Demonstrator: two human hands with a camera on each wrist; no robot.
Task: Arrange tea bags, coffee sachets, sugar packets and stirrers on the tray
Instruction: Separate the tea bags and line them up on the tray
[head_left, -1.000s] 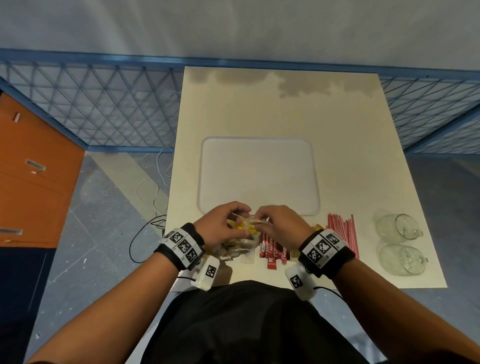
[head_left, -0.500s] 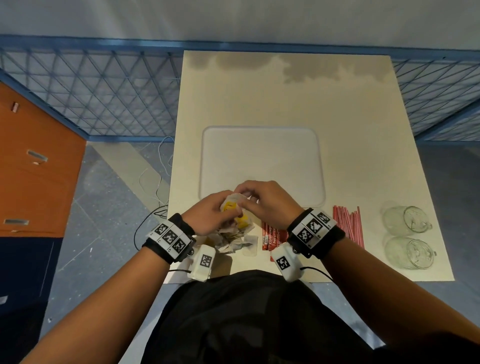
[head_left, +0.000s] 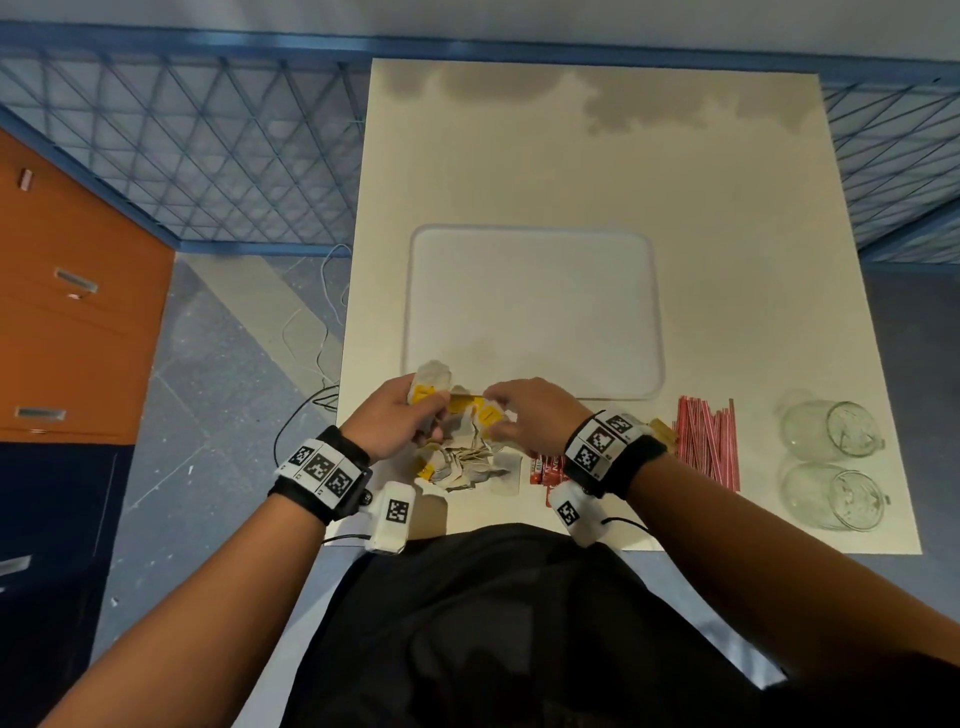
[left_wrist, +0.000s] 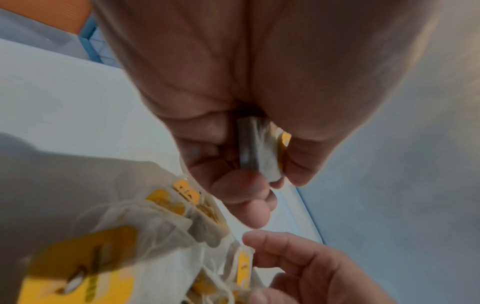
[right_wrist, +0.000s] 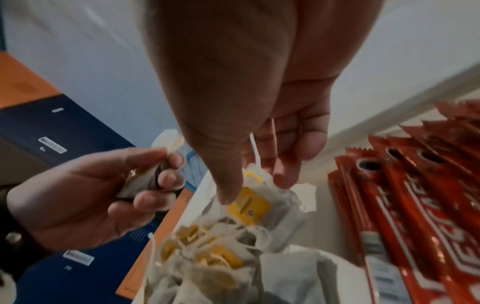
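Observation:
A white square tray (head_left: 530, 291) lies mid-table. In front of it sits a loose pile of tea bags (head_left: 467, 462) with yellow tags (right_wrist: 207, 259). My left hand (head_left: 431, 410) grips a small stack of tea bags (left_wrist: 259, 152) upright at the tray's near left corner. Just to its right, my right hand (head_left: 493, 415) pinches another tea bag (right_wrist: 249, 205) between thumb and fingers above the pile. Red coffee sachets (right_wrist: 405, 205) lie right of the pile, partly under my right wrist. Red stirrers (head_left: 706, 441) lie further right.
Two clear glasses (head_left: 831, 431) lie on their sides at the table's right front corner. A yellowish packet (head_left: 662, 431) peeks out beside my right wrist. An orange cabinet (head_left: 67, 312) stands left of the table, and blue mesh fencing (head_left: 208, 156) runs behind.
Both hands have lifted from the pile toward the tray's near edge and drawn apart. The left hand now holds a small stack of tea bags up.

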